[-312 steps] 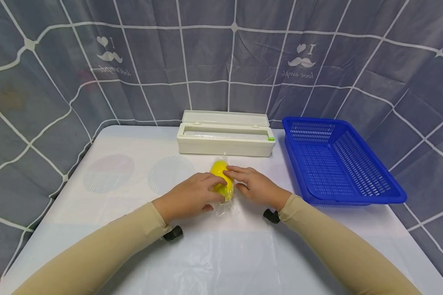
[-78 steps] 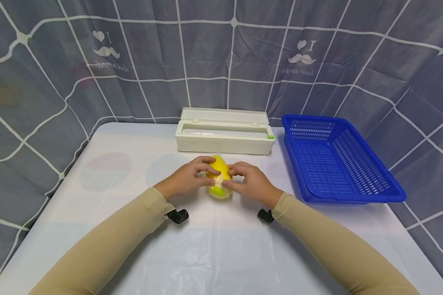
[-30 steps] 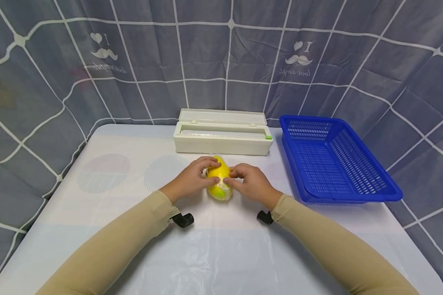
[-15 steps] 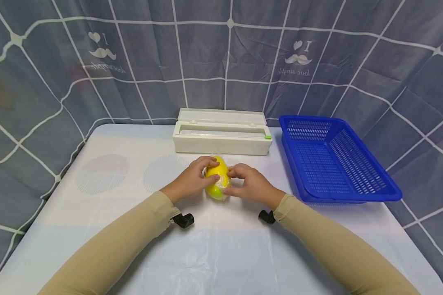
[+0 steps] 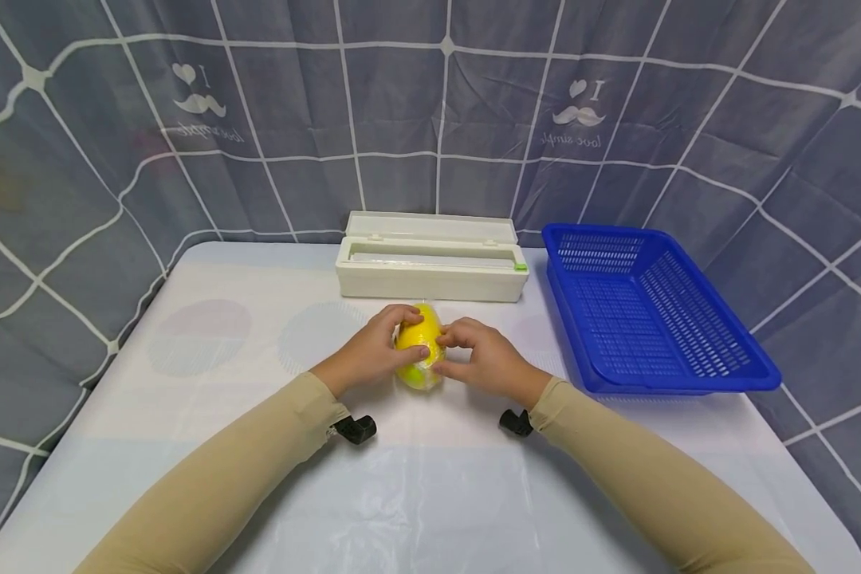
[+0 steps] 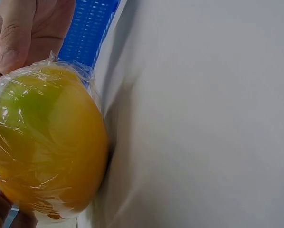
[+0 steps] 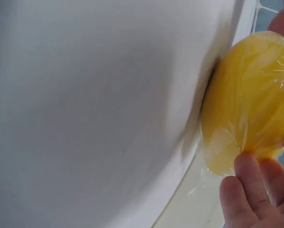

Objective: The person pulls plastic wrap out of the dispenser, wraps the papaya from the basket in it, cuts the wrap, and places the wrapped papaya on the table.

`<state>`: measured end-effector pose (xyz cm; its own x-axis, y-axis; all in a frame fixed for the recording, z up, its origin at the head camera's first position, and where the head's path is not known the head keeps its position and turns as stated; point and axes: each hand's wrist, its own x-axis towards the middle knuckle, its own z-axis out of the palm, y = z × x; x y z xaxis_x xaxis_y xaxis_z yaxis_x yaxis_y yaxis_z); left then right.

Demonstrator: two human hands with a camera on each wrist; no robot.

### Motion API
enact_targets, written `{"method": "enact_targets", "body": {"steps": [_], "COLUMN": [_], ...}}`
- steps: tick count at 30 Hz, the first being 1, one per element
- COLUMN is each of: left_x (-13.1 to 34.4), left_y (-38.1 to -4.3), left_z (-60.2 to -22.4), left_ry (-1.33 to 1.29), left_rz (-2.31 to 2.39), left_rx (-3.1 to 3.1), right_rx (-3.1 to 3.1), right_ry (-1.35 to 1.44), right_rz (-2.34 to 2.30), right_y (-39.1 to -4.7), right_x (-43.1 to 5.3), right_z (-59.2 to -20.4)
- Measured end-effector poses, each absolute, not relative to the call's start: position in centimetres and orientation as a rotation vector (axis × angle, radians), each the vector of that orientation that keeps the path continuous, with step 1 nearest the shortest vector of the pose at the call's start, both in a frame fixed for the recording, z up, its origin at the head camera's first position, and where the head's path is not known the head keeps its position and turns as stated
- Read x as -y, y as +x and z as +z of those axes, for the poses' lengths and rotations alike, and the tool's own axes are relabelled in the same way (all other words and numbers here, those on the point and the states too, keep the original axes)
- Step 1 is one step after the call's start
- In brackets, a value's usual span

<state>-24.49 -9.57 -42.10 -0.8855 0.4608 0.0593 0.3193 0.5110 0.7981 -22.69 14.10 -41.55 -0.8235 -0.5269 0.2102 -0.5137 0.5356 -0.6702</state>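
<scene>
Wrapped mango point(image 5: 419, 356), long axis pointing away, gripped between left hand point(image 5: 371, 351) and right hand point(image 5: 485, 360).

The wrap dispenser point(image 5: 430, 268) blocks the table point(image 5: 208, 446) behind both hands; the blue basket point(image 5: 653, 311) walls the right; left and near sides lie open.

Yellow-green fruit point(image 5: 419, 355) – wrapped in clear film, on table, gripped both sides.
</scene>
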Motion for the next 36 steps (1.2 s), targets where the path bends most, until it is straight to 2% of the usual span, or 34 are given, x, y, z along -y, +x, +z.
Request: {"method": "enact_targets", "body": {"steps": [9, 21, 36], "left_x": [10.0, 11.0, 10.3], "left_y": [-24.1, -23.7, -23.3], "left_z": [-41.8, -41.2, -41.0], "left_ry": [0.669, 0.784, 0.792], "left_rz": [1.270, 1.039, 0.907], "left_rx": [-2.583, -2.672, -2.784], "right_rx": [-2.667, -2.737, -2.761], "right_ry": [-0.891, -0.849, -0.831], "right_rz": [-1.247, -1.044, -0.996], "right_y": [-22.6, -22.8, -22.7], "right_x": [-14.4, -14.1, -14.4], "right_z": [-41.2, -41.3, -41.4]}}
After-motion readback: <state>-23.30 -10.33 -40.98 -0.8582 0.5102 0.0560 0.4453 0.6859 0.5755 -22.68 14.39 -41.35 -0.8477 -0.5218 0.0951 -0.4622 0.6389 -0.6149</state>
